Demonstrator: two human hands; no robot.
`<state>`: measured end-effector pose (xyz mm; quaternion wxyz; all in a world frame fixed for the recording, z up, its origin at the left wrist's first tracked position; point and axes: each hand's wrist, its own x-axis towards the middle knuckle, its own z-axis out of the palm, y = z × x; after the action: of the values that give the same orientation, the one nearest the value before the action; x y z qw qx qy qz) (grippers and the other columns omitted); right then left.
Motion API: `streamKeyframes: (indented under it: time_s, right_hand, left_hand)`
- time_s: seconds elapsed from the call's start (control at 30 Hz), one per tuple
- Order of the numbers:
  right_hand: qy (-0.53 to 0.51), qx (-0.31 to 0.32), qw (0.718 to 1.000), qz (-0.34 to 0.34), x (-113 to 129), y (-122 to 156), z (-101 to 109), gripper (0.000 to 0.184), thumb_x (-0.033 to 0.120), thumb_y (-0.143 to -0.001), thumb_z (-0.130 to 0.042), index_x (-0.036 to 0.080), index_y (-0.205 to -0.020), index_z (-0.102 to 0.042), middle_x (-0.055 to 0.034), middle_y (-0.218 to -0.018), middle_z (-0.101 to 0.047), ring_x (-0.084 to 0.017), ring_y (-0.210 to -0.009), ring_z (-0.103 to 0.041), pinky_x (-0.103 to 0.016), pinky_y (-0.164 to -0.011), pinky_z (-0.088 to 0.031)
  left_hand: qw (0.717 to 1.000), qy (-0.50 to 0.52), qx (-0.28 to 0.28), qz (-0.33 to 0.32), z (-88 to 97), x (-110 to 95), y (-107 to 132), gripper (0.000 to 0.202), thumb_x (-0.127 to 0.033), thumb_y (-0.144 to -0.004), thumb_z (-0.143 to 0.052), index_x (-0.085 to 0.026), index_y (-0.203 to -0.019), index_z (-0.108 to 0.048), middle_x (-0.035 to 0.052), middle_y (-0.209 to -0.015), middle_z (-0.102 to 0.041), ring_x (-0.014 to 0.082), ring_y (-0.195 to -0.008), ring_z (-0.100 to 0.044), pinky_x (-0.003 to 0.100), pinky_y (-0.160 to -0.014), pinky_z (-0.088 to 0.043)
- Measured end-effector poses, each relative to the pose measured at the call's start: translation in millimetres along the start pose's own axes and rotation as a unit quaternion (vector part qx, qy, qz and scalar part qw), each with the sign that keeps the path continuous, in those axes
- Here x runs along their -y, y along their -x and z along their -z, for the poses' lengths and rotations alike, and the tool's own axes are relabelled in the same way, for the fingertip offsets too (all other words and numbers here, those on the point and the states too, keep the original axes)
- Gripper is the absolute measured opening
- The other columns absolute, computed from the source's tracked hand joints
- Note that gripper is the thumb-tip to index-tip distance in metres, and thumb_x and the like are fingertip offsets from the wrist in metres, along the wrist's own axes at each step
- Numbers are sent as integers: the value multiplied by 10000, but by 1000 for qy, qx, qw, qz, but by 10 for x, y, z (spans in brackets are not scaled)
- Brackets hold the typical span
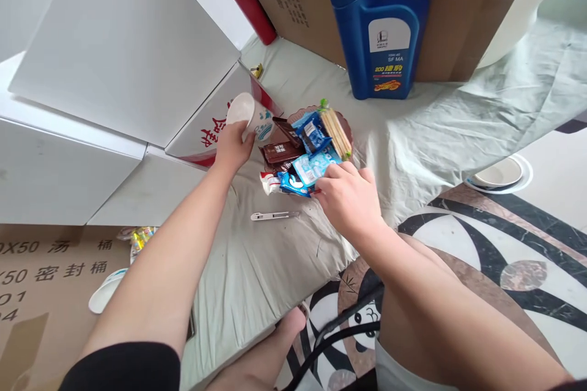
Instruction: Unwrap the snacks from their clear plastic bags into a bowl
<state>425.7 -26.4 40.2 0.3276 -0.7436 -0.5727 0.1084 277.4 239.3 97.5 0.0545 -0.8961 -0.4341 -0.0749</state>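
My left hand (235,149) is closed around a white paper cup (262,117) with a blue-green print, tilted so that its mouth faces left. Just right of the cup lies a scalloped brownish plate (347,125) heaped with wrapped snacks. On it are brown packets (280,153), a dark blue packet (313,134), a light blue packet (312,165) and a clear-wrapped pack of pale sticks (336,133). At the plate's near edge is a blue-and-white packet (292,183). My right hand (351,198) is there with its fingers curled together; what they pinch is mostly hidden, though a red bit shows.
A blue oil bottle (380,36) stands behind the plate against a cardboard box (312,6). A red bottle (247,0) is at the back left, near white boxes (123,43). A utility knife (274,215) lies in front on the pale cloth (257,269).
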Motion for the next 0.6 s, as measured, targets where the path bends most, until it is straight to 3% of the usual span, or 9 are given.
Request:
streamKeyframes:
  time_s: [0.13,0.23,0.37,0.47,0.53,0.6]
  right_hand:
    - [21,-87,996,-8,-138,61,15,241,201,-940,-682,231,-703,-719,-85,-842,-690,-234,-856,-476,-395,-705,-231]
    - [34,-106,994,-18,-161,25,-5,222,181,-923,-695,241,-712,-722,-81,-842,-683,-238,-847,-469,-390,-701,-245]
    - [30,-104,994,-9,-167,-55,-28,205,203,-933,-710,248,-734,-731,-70,-852,-686,-238,-861,-484,-385,-723,-299]
    - [26,-95,995,-7,-184,-114,-32,227,193,-955,-678,251,-743,-732,-68,-855,-691,-237,-871,-504,-385,-752,-331]
    - [27,-81,996,-10,-191,-145,-30,221,187,-959,-666,246,-756,-730,-66,-872,-695,-237,-887,-515,-384,-773,-347]
    - [32,-75,997,-11,-187,-160,-33,201,192,-959,-660,234,-774,-725,-67,-900,-700,-241,-918,-528,-384,-805,-366]
  left_hand:
    - [997,2,-29,-77,-68,-396,-603,129,-258,-915,-610,-189,-994,-685,123,-1065,-702,353,-1210,-617,497,-1129,-432]
    - [995,-13,-26,-91,-192,-655,-1049,145,-236,-911,-618,-185,-1025,-691,130,-1136,-701,370,-1262,-593,524,-1148,-406]
    - [998,10,0,-65,-384,-747,-1429,292,-164,-820,-675,-167,-1110,-707,136,-1197,-711,385,-1273,-596,544,-1158,-391]
    - [993,103,-27,-47,-520,-605,-1364,451,-116,-770,-679,-156,-1220,-678,126,-1314,-686,341,-1322,-572,494,-1192,-384]
    - [988,140,-65,-26,-600,-437,-1101,440,-92,-778,-635,-149,-1214,-658,121,-1343,-667,294,-1337,-557,451,-1204,-383]
    - [987,143,-71,-11,-665,-235,-675,356,-100,-809,-580,-157,-1153,-652,124,-1288,-671,274,-1284,-580,446,-1164,-424]
